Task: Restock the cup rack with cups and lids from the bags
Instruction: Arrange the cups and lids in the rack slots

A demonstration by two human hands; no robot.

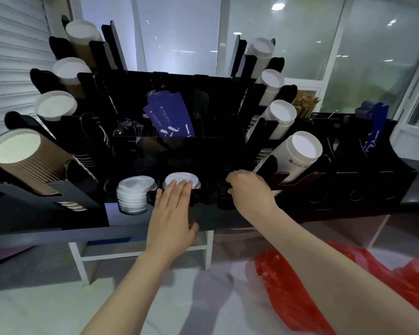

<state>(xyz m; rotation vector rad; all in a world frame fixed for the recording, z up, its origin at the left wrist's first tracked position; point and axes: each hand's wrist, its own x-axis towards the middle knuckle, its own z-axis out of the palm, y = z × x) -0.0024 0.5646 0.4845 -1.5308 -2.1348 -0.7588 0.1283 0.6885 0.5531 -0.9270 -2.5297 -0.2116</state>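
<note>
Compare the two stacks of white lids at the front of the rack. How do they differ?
The left lid stack is untouched, while the left hand lays straight fingers on the middle lid stack. The left lid stack shows its ribbed side through the front cut-out; the middle lid stack shows only its top. Both are white, round, and sit in neighbouring front compartments.

The black cup rack (203, 151) holds tilted stacks in its angled side slots: brown ribbed cups (32, 163) on the left and white cups (298, 155) on the right. In its front slots stand a stack of white lids (133, 192), a second lid stack (179, 180) under the left hand's (172, 213) flat fingers, and dark lids (224, 197) gripped by the right hand (249, 189). A red bag (300, 286) lies crumpled on the floor below.
</note>
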